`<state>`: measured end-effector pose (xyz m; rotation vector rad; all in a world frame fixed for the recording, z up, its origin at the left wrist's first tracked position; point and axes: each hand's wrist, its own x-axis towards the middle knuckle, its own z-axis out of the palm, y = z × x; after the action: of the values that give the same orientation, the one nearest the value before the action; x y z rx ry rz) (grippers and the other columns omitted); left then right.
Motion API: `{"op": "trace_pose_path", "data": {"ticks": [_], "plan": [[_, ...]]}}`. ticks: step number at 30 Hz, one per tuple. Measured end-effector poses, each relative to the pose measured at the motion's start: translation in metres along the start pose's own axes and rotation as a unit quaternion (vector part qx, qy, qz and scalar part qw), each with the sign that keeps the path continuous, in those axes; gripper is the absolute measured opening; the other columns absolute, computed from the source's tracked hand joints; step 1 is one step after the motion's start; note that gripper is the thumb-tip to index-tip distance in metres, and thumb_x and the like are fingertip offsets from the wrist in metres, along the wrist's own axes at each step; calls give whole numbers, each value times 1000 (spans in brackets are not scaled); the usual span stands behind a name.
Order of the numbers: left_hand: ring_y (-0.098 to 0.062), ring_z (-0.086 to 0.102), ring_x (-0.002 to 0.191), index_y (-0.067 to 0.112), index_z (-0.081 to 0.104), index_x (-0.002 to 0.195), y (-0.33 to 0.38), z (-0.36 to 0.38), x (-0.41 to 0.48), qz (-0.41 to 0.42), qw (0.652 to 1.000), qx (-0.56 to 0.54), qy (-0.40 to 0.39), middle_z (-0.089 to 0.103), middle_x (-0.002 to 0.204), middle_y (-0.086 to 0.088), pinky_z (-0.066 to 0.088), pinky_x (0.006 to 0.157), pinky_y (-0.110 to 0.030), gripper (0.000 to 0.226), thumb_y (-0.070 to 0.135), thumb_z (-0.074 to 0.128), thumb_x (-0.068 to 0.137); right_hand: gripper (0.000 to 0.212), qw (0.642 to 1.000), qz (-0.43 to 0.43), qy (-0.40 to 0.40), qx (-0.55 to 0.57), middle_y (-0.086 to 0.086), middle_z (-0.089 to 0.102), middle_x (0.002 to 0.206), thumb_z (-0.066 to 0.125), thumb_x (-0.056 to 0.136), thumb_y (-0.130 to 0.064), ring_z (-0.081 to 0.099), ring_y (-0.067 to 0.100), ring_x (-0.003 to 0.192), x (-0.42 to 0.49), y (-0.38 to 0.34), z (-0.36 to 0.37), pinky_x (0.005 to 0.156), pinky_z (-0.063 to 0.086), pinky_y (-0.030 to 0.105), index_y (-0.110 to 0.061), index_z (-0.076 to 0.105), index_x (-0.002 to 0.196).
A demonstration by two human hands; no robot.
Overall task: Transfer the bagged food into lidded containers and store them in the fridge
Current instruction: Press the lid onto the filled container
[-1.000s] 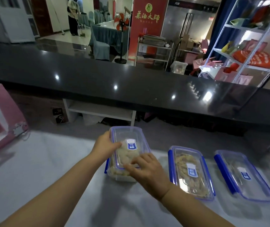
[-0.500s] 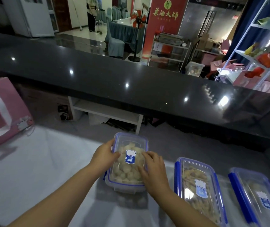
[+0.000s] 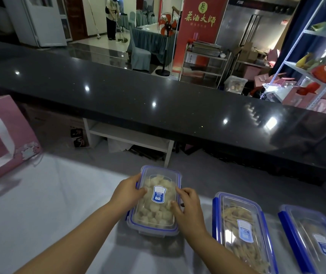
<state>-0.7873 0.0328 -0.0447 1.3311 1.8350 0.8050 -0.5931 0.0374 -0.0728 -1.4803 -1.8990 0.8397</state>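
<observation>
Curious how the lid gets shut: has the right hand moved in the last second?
Yes. The right hand slid rightward off the lid's top, toward the middle container, and now holds the left container's right edge.

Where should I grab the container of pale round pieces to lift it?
Take the container by its two long side walls, below the lid rim, coming in from left and right. It lies flat, and the neighbouring container stands apart, leaving room.
</observation>
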Motion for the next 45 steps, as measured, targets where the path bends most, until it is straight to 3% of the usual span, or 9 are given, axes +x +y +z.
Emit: {"op": "trace_pose_path", "data": {"ticks": [5,9,14,20,25,32,36,40,45], "plan": [[-7,58,80,21,55,124,0,0,-3,-12,999,-4,31,62,113,4,42,66,-23,38,19,61,87,42,999,42,-18,21,-17,39,112,59,89,-22,49,4,101,9,-1,-4,92,49,32,-26,49,130],[-24,54,114,10,34,140,-7,6,-7,-91,996,2,6,50,135,-7,42,82,-29,61,33,58,90,56,982,150,-42,105,-8,38,128,60,88,-30,49,12,111,8,1,-4,97,49,42,-24,34,137],[-19,57,87,9,46,126,-13,5,-11,-86,995,-23,34,61,115,-6,49,68,-26,58,30,71,79,59,949,214,-69,222,-2,47,120,55,93,-27,57,18,105,6,-1,-2,89,53,35,-15,26,143],[-17,58,93,20,58,115,-19,9,-14,-4,998,10,63,61,100,2,53,80,-33,33,27,64,83,44,962,219,5,161,-3,56,113,67,83,-35,63,14,92,6,3,4,83,56,42,-27,45,120],[-12,61,92,27,46,121,-21,20,-20,-5,995,-92,32,61,105,5,54,82,-37,29,19,46,94,21,955,207,2,214,-2,65,95,54,90,-14,64,9,81,5,-6,8,61,49,17,-15,57,112],[-13,61,91,25,45,121,-18,24,-22,-3,995,-86,43,61,106,3,54,79,-33,27,16,41,95,30,954,207,-11,218,-1,62,113,40,96,-15,63,16,100,5,-11,20,86,56,40,-29,47,121],[-13,61,92,23,47,121,-14,21,-25,-5,995,-94,43,61,107,2,53,80,-32,27,17,41,95,30,968,186,4,170,-2,61,115,38,99,-20,62,13,100,2,-20,23,84,57,37,-26,43,128],[-15,60,88,21,43,108,-20,18,-38,-43,991,-120,30,59,106,0,53,71,-27,16,25,50,94,20,967,195,54,156,2,67,101,43,95,-21,65,15,88,-13,-26,21,78,57,37,-21,56,110],[-19,62,94,26,44,111,-33,17,-60,-58,982,-177,-14,61,109,-2,56,82,-41,24,30,56,91,12,960,211,59,176,-2,65,105,50,95,-30,63,11,92,-47,-33,31,80,55,31,-28,50,107]]}}
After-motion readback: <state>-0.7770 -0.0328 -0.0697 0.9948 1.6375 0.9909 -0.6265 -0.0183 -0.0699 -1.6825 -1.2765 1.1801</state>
